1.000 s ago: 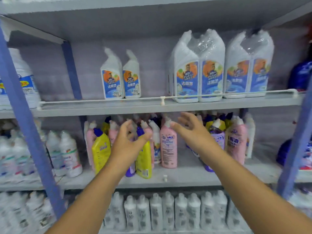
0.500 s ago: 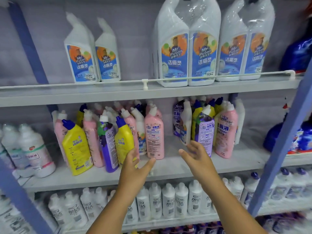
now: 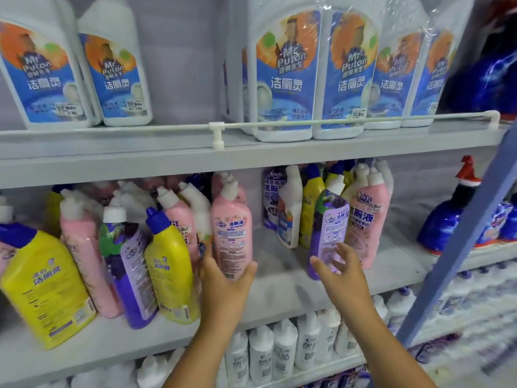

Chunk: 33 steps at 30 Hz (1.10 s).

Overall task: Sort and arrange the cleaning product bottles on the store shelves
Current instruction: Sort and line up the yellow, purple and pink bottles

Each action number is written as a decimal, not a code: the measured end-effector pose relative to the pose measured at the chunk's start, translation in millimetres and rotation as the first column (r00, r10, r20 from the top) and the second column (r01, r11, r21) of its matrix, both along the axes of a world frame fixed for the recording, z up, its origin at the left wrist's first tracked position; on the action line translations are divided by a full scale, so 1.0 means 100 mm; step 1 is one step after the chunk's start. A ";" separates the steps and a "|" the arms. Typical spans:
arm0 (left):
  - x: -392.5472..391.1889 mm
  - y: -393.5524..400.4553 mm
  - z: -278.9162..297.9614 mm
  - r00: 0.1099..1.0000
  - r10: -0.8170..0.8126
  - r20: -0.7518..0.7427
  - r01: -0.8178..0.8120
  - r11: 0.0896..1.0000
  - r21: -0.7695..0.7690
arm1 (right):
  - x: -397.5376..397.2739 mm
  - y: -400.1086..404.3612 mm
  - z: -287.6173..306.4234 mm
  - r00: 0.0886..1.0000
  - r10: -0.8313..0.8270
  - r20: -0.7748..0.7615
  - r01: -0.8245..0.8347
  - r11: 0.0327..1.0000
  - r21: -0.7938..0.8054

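Grey metal shelving (image 3: 251, 155), painted and matte, three tiers in shot, blue upright (image 3: 464, 242) slanting down the right. Down at the fingers now: left hand (image 3: 223, 287) wrapped low around the pink bottle (image 3: 232, 231), thumb on one flank, fingers tucked behind the other, base apparently on the middle shelf at the edge of the left cluster. Right hand (image 3: 341, 278) spread and relaxed, fingers straight, holding nothing, fingertips right at the lower face of the lilac bottle (image 3: 330, 228); contact or a hair short, hard to call. Outward from there: smooth glossy plastic everywhere, shrink-sleeve labels, tall waisted bodies with bent duck-neck spouts and ribbed white caps. Left cluster a jumble, yellow bottle with blue cap (image 3: 170, 270), purple bottle (image 3: 131, 264), pink ones leaning into each other, a bigger yellow bottle (image 3: 42, 284) tipped at the front. Right cluster tighter but still mixed in colour. Bare strip of shelf between the two groups. Up top, squat white jugs (image 3: 285, 68), one pair loose, others bound in crinkly clear film behind a thin white rail (image 3: 335, 120). Below, rows of white bottles (image 3: 282, 348), already neat. Verdict: early days, colours unsorted, leaners unstraightened, most of the middle shelf left to do.
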<state>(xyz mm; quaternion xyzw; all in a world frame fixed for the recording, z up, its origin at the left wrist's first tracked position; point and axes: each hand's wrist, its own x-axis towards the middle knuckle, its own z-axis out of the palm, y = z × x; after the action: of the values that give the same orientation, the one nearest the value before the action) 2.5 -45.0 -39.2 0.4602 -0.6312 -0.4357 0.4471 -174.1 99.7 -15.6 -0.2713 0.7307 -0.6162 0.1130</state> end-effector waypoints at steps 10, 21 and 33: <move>-0.40 -0.04 0.10 0.952 0.278 0.128 -0.254 0.950 -0.181 | -0.55 -0.31 -0.15 0.987 0.010 -0.159 -0.005 0.999 0.035; -0.97 0.13 0.13 0.934 0.285 0.215 -0.237 0.946 -0.223 | -0.75 -0.36 -0.27 0.957 0.208 -0.202 -0.212 0.977 -0.001; -0.91 -0.02 0.02 0.981 0.168 0.096 -0.145 0.965 -0.218 | -0.85 -0.73 -0.38 0.910 0.272 -0.313 -0.273 0.961 0.039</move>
<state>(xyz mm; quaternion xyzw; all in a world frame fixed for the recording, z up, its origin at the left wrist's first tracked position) -88.6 -46.9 -37.5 0.4830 -0.6596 -0.3032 0.4896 -259.2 26.2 -53.6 -0.4657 0.6925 -0.5453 0.0789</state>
